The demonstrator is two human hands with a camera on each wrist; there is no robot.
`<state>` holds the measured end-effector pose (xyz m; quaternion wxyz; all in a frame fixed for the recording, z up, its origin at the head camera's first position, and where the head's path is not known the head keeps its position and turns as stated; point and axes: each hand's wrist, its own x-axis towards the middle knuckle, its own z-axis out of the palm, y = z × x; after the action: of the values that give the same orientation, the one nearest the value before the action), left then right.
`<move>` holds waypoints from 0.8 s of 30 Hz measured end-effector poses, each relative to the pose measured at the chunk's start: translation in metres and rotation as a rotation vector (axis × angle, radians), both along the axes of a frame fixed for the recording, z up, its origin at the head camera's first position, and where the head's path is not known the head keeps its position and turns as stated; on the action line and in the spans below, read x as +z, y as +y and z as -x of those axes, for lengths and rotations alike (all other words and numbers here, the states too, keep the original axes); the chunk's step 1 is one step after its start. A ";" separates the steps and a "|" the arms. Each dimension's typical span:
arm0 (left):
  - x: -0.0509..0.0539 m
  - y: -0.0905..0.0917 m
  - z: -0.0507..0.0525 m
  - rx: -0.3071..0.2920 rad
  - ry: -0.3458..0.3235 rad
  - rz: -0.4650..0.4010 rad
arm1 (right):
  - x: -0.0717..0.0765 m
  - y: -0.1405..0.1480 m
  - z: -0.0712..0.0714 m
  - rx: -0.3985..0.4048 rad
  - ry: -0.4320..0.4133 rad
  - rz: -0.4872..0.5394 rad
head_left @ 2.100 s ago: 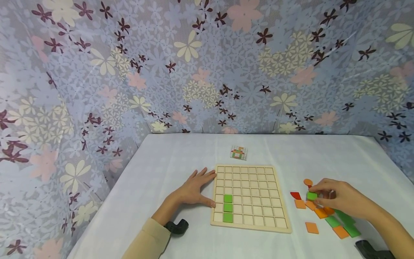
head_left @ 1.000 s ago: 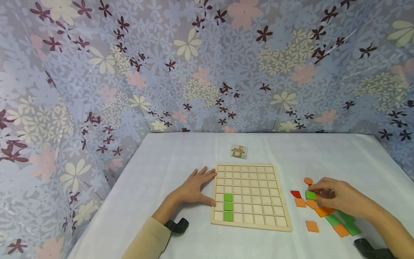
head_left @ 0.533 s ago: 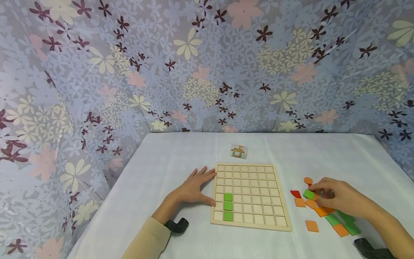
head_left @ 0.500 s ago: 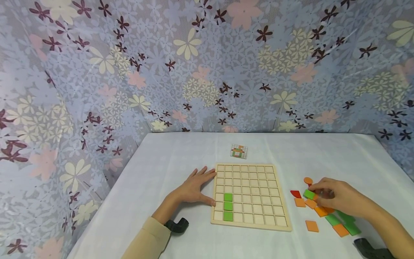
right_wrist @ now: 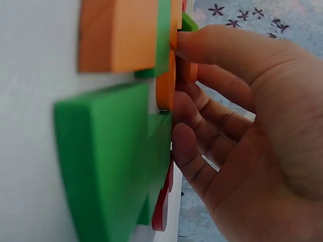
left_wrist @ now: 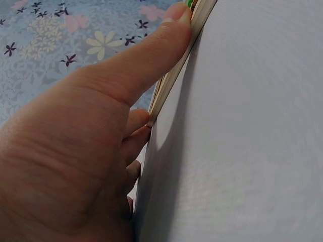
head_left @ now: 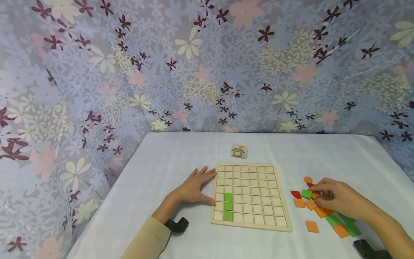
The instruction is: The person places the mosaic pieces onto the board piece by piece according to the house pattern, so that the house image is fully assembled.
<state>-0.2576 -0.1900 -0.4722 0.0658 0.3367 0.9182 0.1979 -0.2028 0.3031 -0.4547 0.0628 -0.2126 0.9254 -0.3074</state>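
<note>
My left hand (head_left: 192, 187) lies with fingers spread at the left edge of a wooden grid board (head_left: 255, 198), its thumb and fingertips touching the frame. Three green square tiles (head_left: 228, 206) fill part of one column in the board. Right of the board, my right hand (head_left: 337, 196) reaches into a pile of coloured tiles, thumb and forefinger curled about a small orange tile (head_left: 315, 195). A loose green square tile (head_left: 306, 194) lies just left of those fingertips. In the right wrist view, the orange tile (right_wrist: 190, 70) shows between thumb and forefinger, partly hidden.
Around the right hand lie a red piece (head_left: 295, 194), an orange disc (head_left: 308, 179), several orange squares and green pieces (head_left: 352, 229). One orange square (head_left: 312, 226) lies apart. A small pattern card (head_left: 239, 151) is behind the board. White cloth (head_left: 181, 151) covers the table.
The green square tile at the right fingertips has shifted left, out from between the fingers, and an orange tile now shows there. The left hand and board have stayed put.
</note>
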 end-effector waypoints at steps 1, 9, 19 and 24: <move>0.000 0.000 0.000 -0.001 -0.001 0.000 | -0.001 0.000 0.000 -0.013 0.003 -0.010; 0.002 0.001 -0.001 0.005 -0.015 0.004 | -0.002 0.000 0.000 -0.036 0.021 -0.035; 0.002 0.000 0.000 0.007 -0.004 0.000 | 0.001 -0.001 0.000 -0.105 -0.026 -0.070; -0.001 0.000 0.002 0.008 -0.004 0.017 | 0.001 -0.001 -0.002 -0.064 0.039 -0.002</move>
<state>-0.2593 -0.1901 -0.4733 0.0699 0.3322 0.9210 0.1912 -0.2008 0.3026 -0.4535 0.0352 -0.1887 0.9330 -0.3043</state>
